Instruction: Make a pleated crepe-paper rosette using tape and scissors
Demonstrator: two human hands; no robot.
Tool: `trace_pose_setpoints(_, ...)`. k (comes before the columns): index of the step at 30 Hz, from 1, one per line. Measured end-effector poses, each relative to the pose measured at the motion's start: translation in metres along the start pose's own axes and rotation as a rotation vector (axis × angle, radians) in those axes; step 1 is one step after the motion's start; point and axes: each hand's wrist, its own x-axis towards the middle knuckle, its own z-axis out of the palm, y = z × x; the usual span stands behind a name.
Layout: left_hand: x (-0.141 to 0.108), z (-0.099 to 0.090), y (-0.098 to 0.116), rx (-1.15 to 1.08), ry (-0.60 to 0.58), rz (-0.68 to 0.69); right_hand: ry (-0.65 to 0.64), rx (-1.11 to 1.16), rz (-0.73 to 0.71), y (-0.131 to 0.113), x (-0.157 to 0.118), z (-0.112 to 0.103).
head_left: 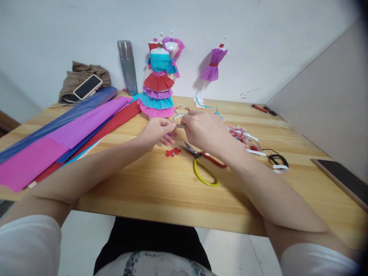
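Observation:
My left hand (pixel 158 132) is over the middle of the table, thumb and forefinger pinched together on something too small to make out, other fingers loosely spread. My right hand (pixel 202 128) is closed just to its right, its fingertips at a roll of tape (pixel 178 120). Below my hands lie small red paper flowers (pixel 173 152) and scissors (pixel 198 155) with red and yellow handles, their blades slightly apart. Behind my left hand stands a doll form in a tiered paper dress (pixel 158 82) of blue, red, purple and pink.
Coloured paper sheets (pixel 66 134) cover the table's left side. A bottle (pixel 128 67), a phone (pixel 87 86) on brown cloth (pixel 77 74) and a purple-dressed form (pixel 213 67) stand or lie behind. Rightward are paper scraps (pixel 243 136), black cord (pixel 278 159) and a dark tablet (pixel 342 178).

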Motion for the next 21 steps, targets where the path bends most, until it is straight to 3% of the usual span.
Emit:
trace_pose_setpoints(5,0.004,-0.002,-0.005,0.010,0.009,0.025,-0.025,0.044,-0.035,0.005,0.000,-0.003)
trace_pose_setpoints(9,0.004,-0.001,-0.006,0.041,-0.007,0.122,0.016,0.176,-0.069,0.018,0.003,0.000)
trace_pose_setpoints(17,-0.001,0.001,-0.004,0.187,0.157,0.363,-0.010,0.511,-0.063,0.043,0.014,0.007)
trace_pose_setpoints(21,-0.001,0.001,-0.002,0.154,0.055,0.278,-0.049,0.756,-0.088,0.050,0.017,0.009)
